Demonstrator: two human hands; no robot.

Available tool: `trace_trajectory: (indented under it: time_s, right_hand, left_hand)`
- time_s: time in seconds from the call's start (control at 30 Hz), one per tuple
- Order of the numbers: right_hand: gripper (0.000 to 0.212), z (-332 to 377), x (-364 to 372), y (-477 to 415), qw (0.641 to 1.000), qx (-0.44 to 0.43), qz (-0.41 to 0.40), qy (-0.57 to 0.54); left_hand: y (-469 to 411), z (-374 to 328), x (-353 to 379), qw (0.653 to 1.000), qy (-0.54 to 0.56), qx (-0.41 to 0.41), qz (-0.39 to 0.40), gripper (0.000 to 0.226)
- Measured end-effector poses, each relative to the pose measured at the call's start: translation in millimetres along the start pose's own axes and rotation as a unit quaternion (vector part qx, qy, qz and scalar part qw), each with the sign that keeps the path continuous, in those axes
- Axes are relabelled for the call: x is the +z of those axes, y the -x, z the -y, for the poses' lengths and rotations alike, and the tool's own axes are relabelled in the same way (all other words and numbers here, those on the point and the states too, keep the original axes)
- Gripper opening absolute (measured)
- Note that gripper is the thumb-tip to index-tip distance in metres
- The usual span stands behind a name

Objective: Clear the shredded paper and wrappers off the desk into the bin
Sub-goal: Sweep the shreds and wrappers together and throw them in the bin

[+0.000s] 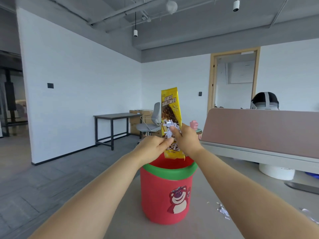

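Note:
A red bin [165,195] with a green rim and a pink bear picture stands on the grey desk [131,221] in front of me. Both hands are held above its open mouth. My right hand [187,140] grips a tall yellow snack wrapper [170,107] upright together with a tuft of white shredded paper [170,128]. My left hand [154,148] is closed, its fingertips pinching the shredded paper next to the wrapper's lower part. More white paper shreds [222,211] lie on the desk to the right of the bin.
A pink desk partition [262,131] rises at the right, with a white round object [276,171] under its ledge. Another person's head shows behind the partition. To the left is open floor with a dark table [112,118], an office chair [151,121] and cardboard boxes.

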State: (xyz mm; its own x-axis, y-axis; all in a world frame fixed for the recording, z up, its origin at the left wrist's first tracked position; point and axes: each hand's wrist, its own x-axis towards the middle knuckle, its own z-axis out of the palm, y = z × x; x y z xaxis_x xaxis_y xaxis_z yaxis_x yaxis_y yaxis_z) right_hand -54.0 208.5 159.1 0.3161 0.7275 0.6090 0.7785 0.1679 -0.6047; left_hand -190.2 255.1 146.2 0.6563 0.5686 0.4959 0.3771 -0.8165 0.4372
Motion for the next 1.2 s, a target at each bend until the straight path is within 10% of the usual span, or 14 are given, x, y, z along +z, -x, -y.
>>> trace_trajectory:
  time_s: [0.23, 0.67, 0.8, 1.2]
  right_hand:
    - [0.043, -4, -2, -4, 1.0, -0.009, 0.01, 0.012]
    - [0.025, -19, 9, 4, 0.942, 0.002, 0.285, 0.174]
    - [0.029, -17, 7, 9, 0.959, -0.017, 0.249, 0.133]
    - [0.026, -13, 3, 11, 0.977, -0.043, 0.155, 0.142]
  left_hand:
    - [7, 12, -12, 0.994, -0.029, -0.015, 0.105, 0.034]
    - [46, 52, 13, 0.966, -0.009, 0.044, -0.256, 0.04]
    - [51, 49, 17, 0.954, -0.033, 0.02, -0.298, 0.04]
    - [41, 43, 0, 0.996, -0.083, -0.011, 0.009, 0.037]
